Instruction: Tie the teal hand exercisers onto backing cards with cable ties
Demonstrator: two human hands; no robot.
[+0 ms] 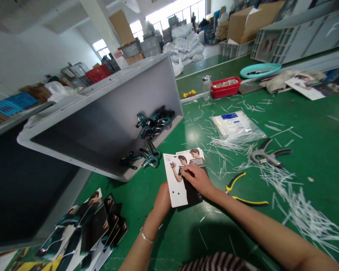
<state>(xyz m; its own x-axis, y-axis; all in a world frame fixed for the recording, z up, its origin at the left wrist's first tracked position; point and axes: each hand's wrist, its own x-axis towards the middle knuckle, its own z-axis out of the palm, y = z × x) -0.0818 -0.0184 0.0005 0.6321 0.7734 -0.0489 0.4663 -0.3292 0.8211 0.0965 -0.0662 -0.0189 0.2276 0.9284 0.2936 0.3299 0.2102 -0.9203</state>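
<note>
In front of me a printed card (pixel 177 194) with two small holes near its lower edge is held up, tilted, over another printed card (pixel 196 154) on the table. My left hand (pixel 164 195) grips the front card from its left side, fingers mostly hidden behind it. My right hand (pixel 199 178) lies over the card's right part, thumb and fingers drawn together at its face; what they pinch is too small to tell. Right of them lie yellow-black pliers (pixel 237 192), handles spread. Left of the cards, green-black spring clamps (pixel 150 155) lie at the mouth of the grey crate.
A grey crate (pixel 101 113) lies tipped on its side at the left. Finished-looking carded clamps (pixel 93 226) are piled at lower left. White cable ties (pixel 302 210), a bag of ties (pixel 237 126), a grey clamp (pixel 271 153) and a red tray (pixel 226 88) occupy the right.
</note>
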